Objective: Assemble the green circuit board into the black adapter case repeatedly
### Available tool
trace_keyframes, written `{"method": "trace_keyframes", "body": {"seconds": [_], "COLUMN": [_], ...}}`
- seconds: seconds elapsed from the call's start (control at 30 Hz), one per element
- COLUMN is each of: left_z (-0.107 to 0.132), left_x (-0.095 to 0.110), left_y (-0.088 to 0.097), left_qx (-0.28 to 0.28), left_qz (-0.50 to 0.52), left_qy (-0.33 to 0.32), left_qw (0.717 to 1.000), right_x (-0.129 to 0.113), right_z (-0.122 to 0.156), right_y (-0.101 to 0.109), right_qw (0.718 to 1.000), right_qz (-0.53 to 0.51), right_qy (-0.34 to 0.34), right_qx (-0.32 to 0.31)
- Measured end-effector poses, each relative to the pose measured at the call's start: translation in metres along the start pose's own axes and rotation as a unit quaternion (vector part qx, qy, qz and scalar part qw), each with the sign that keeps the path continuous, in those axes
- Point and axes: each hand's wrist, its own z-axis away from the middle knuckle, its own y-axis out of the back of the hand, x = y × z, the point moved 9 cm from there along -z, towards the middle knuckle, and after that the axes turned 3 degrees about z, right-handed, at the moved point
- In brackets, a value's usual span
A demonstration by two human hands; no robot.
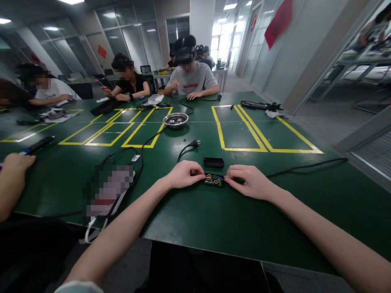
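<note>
Holding the open black housing [214, 185] steady calls for light, even pressure at both ends. The left hand [187, 174] and right hand [253, 181] each pinch one end of it between thumb and fingers; whether the fingertips also catch wires cannot be told. The housing lies between the hands, apparently resting on the green surface [183, 215], circuit board [213, 179] facing up. Keep it level, touch only the ends, and avoid pressing on the board's components. Check that no wire overhangs the rim.

Just beyond the hands lies the separate black cover [214, 162], hollow side up; keep it clear of the fingers. Past the left hand is a plug [194, 144] on a black cable. To the right of the right hand, another black cable [308, 166] extends outward; leave it slack to prevent tugging. Farther off, beyond the plug, stands a metal bowl [175, 120] containing small parts.
</note>
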Motion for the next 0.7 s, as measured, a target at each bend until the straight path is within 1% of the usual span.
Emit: {"method": "trace_keyframes", "body": {"seconds": [0.1, 0.17, 0.23, 0.37, 0.47, 0.53, 0.6, 0.67, 0.7], "left_z": [0.0, -0.001, -0.002, -0.003, -0.003, -0.004, -0.004, -0.004, -0.004], "left_x": [0.002, 0.0, -0.005, -0.018, -0.022, -0.023, -0.024, -0.023, -0.022], "left_y": [-0.001, -0.002, -0.004, -0.01, -0.012, -0.007, 0.002, 0.011, 0.012], "left_qx": [0.004, 0.003, 0.004, 0.0, -0.005, 0.019, 0.067, 0.117, 0.13], "left_qz": [0.017, 0.036, 0.063, 0.128, 0.146, 0.138, 0.097, 0.022, -0.017], "left_qy": [-0.013, -0.005, 0.023, 0.107, 0.13, 0.121, 0.103, 0.081, 0.069], "left_qw": [1.0, 0.999, 0.998, 0.986, 0.981, 0.983, 0.988, 0.99, 0.989], "right_x": [0.011, 0.017, 0.021, 0.021, 0.021, 0.026, 0.034, 0.04, 0.042], "right_z": [-0.002, -0.003, -0.003, -0.003, -0.003, -0.003, -0.003, -0.005, -0.006], "right_y": [-0.004, -0.007, -0.011, -0.014, -0.01, -0.007, -0.006, -0.009, -0.012], "right_qw": [0.998, 0.995, 0.994, 0.993, 0.993, 0.988, 0.98, 0.977, 0.978], "right_qz": [-0.028, -0.048, -0.056, -0.051, -0.036, -0.017, 0.008, 0.03, 0.033], "right_qy": [-0.053, -0.081, -0.096, -0.104, -0.111, -0.133, -0.155, -0.162, -0.161], "right_qx": [0.008, 0.011, 0.006, 0.0, 0.036, 0.081, 0.124, 0.133, 0.127]}}
